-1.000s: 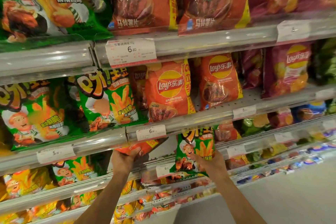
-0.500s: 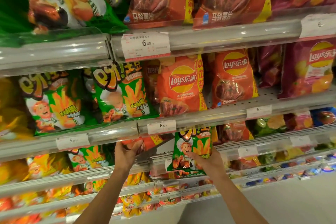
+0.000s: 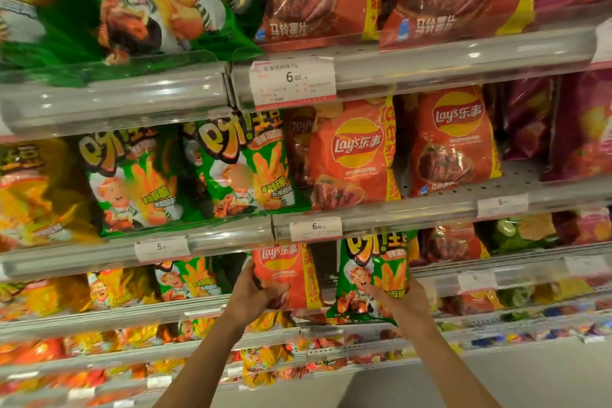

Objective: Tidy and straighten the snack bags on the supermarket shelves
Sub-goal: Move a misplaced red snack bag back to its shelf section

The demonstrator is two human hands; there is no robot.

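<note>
Gripping an orange bag [image 3: 286,275] in the left hand [image 3: 253,296] and a green bag [image 3: 372,278] in the right hand [image 3: 405,300], the person is risking a slippery bag sliding off the shelf [image 3: 205,306].

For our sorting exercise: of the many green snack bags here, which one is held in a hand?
The green snack bag below the 6.80 price tag, gripped by the right hand; the other green bags sit untouched on shelves.

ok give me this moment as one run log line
left hand grips orange chip bag | right hand grips green snack bag | both bags upright under the price rail | tidying not finished
</note>
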